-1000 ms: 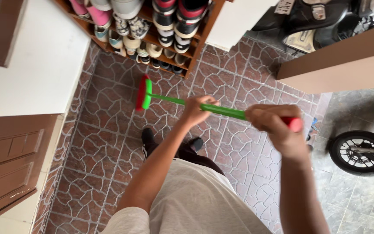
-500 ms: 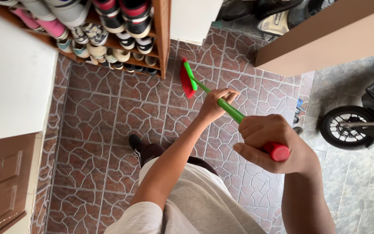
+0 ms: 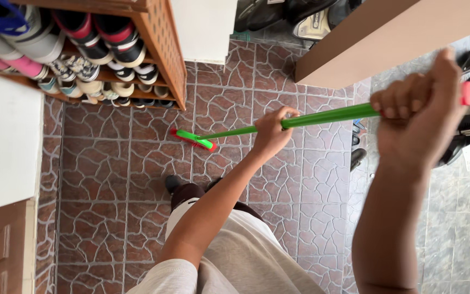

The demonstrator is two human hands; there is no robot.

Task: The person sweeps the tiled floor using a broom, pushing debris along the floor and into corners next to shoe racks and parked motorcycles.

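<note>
- The left hand gripped the green broom handle midway.
- The right hand clasped its upper end, near the red cap.
- The red-bristled broom head rested on the brown tiled floor, just beside the wooden shoe rack.

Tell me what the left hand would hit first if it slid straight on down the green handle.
Probably the red and green broom head on the tiled floor; the left hand has bare broom handle ahead.

Bare arms, pale grey short-sleeved shirt, dark maroon trousers, black shoe.
</note>
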